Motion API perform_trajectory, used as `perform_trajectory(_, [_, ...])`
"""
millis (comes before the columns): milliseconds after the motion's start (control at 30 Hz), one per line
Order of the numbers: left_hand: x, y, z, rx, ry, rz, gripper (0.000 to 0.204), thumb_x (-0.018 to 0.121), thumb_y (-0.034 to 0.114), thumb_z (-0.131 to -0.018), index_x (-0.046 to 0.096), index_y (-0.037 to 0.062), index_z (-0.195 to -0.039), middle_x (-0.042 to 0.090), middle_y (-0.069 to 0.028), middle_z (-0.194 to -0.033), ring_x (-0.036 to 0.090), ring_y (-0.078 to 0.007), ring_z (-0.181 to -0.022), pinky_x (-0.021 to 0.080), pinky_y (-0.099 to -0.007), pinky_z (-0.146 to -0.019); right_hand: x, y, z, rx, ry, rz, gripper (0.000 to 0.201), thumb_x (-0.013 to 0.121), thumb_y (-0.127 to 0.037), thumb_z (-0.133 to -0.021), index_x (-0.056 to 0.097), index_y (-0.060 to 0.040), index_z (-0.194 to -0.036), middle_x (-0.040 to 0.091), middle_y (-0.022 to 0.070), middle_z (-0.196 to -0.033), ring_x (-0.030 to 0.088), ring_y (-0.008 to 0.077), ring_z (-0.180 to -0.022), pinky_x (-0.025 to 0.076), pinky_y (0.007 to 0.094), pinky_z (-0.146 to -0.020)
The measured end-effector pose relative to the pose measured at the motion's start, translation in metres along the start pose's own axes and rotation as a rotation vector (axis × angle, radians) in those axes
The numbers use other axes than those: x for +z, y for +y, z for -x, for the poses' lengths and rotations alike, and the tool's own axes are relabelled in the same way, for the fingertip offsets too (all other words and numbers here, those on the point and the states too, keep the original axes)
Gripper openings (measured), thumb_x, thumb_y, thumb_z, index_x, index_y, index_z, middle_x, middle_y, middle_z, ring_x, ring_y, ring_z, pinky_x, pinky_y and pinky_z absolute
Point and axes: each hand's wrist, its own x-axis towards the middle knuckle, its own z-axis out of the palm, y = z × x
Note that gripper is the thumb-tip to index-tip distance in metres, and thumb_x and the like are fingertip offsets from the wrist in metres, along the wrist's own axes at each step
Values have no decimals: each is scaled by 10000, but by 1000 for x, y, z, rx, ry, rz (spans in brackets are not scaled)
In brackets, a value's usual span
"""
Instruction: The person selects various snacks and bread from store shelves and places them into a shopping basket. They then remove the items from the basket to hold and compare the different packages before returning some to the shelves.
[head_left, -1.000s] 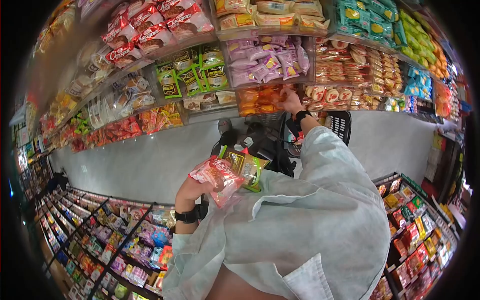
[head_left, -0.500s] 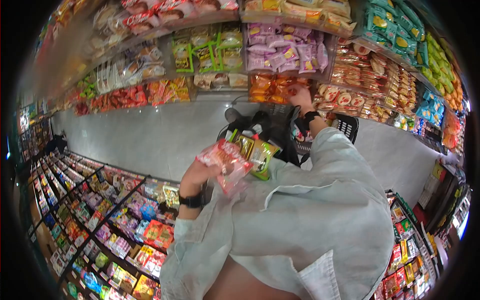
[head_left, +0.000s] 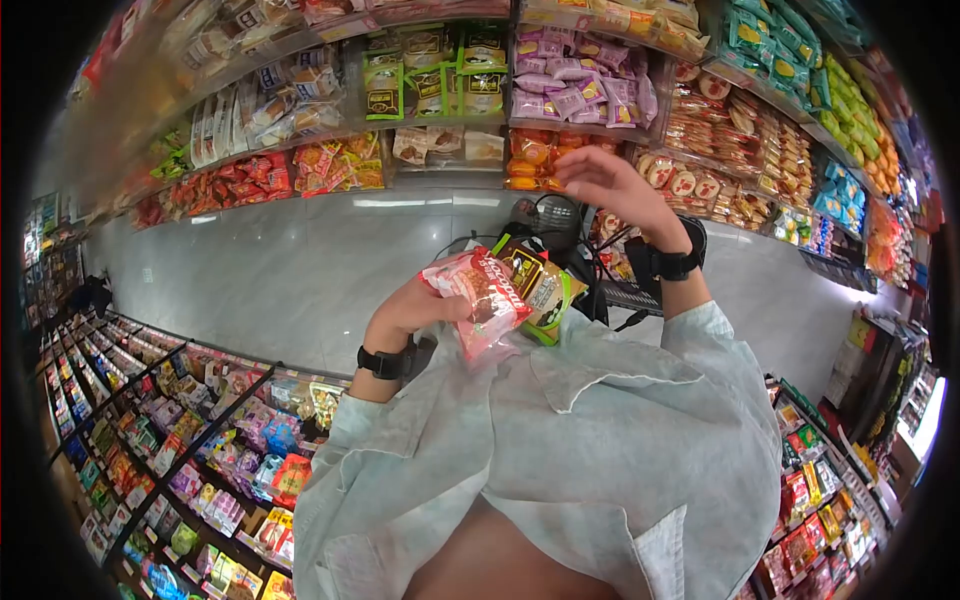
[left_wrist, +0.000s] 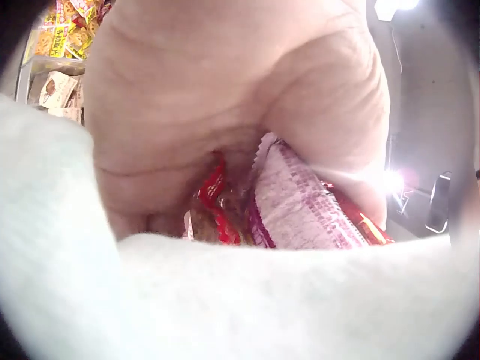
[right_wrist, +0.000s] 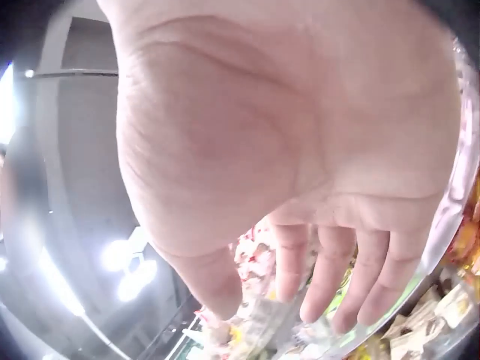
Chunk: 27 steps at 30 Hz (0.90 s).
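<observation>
In the head view the left hand (head_left: pixel 415 307) grips a red and clear snack packet (head_left: pixel 488 300), its thumb across the front. Behind that packet, against the shirt, is a green-edged packet (head_left: pixel 545 295). The right hand (head_left: pixel 622 192) is raised in front of the lower shelf with fingers spread and nothing in them, beside a bin of orange packets (head_left: pixel 530 158). The right wrist view shows the bare palm of the right hand (right_wrist: pixel 292 142), fingers loosely bent. In the left wrist view the left hand (left_wrist: pixel 240 97) covers most of a pink-and-white wrapper (left_wrist: pixel 300 202).
Bins of purple packets (head_left: pixel 575 85) and green-edged packets (head_left: pixel 435 75) line the shelf ahead. A black basket (head_left: pixel 635 295) is below the right forearm, near dark cables. Grey floor (head_left: pixel 260 270) separates this shelf from the racks (head_left: pixel 200 450) behind.
The right hand has come out of the orange packets' bin, back toward the body, with its fingers spreading. The left hand keeps its hold while the view has shifted.
</observation>
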Motion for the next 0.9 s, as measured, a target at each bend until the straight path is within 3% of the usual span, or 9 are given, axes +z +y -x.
perform_trajectory(33, [-5, -3, 7, -2, -14, -9, 949, 909, 534, -751, 548, -43, -1413, 653, -95, -1352, 639, -176, -1212, 494, -330, -1060, 20, -12, 4, -23, -78, 5, 373, 704, -108, -989, 598, -45, -1341, 682, 79, -1221, 665, 145, -1114, 542, 315, -976])
perform_trajectory(133, [-16, -9, 27, 81, -113, 46, 774, 879, 272, -854, 499, 10, -1475, 647, -29, -1330, 614, -116, -1143, 514, -294, -984, 74, -51, 24, 64, -297, 60, 492, 732, -136, -971, 546, -60, -1421, 669, 94, -1268, 653, 162, -1146, 547, 325, -979])
perform_trajectory(267, [-29, -34, 60, 72, -174, 82, 751, 862, 241, -868, 495, 15, -1484, 644, -33, -1348, 611, -120, -1178, 502, -295, -1020, 135, -81, 50, 123, -402, 363, 678, 815, -232, -912, 500, -65, -1488, 661, 109, -1303, 649, 186, -1162, 573, 346, -942])
perform_trajectory(400, [-32, -52, 89, 56, -227, 111, 773, 857, 241, -872, 475, 18, -1506, 640, -39, -1366, 607, -126, -1221, 485, -305, -1064, 184, -76, 74, 158, -382, 544, 847, 884, -326, -825, 470, -115, -1533, 664, 127, -1270, 647, 236, -1174, 579, 377, -918])
perform_trajectory(567, [-40, -86, 110, 16, -264, 164, 732, 811, 238, -913, 459, 22, -1518, 637, -45, -1375, 606, -144, -1236, 483, -318, -1073, 226, -60, 102, 213, -244, 496, 774, 872, -290, -845, 496, -103, -1494, 664, 109, -1265, 634, 223, -1195, 546, 351, -918])
perform_trajectory(667, [-33, -102, 117, 23, -226, 193, 708, 779, 217, -935, 444, 24, -1528, 622, -52, -1396, 596, -150, -1256, 481, -324, -1081, 236, -58, 116, 226, -174, 429, 724, 839, -281, -854, 515, -83, -1470, 685, 123, -1286, 652, 252, -1223, 535, 376, -1012])
perform_trajectory(800, [-21, -95, 116, 82, -281, 210, 693, 746, 156, -939, 429, 30, -1542, 595, -60, -1431, 581, -149, -1283, 474, -324, -1093, 236, -52, 128, 175, -89, 397, 623, 800, -198, -886, 533, -84, -1438, 686, 111, -1289, 655, 244, -1215, 533, 382, -1017])
perform_trajectory(833, [-17, -92, 116, 92, -289, 191, 693, 742, 146, -937, 428, 32, -1543, 593, -60, -1433, 580, -150, -1284, 473, -324, -1094, 236, -49, 131, 188, -68, 374, 571, 785, -113, -903, 534, -77, -1415, 650, 39, -1183, 609, 145, -1153, 505, 310, -984])
perform_trajectory(900, [-8, -86, 114, 111, -301, 146, 693, 734, 126, -932, 427, 35, -1547, 589, -60, -1437, 579, -150, -1287, 471, -323, -1097, 230, -44, 136, 178, -51, 325, 548, 767, -71, -908, 532, -59, -1404, 647, 44, -1190, 610, 146, -1156, 495, 309, -1009])
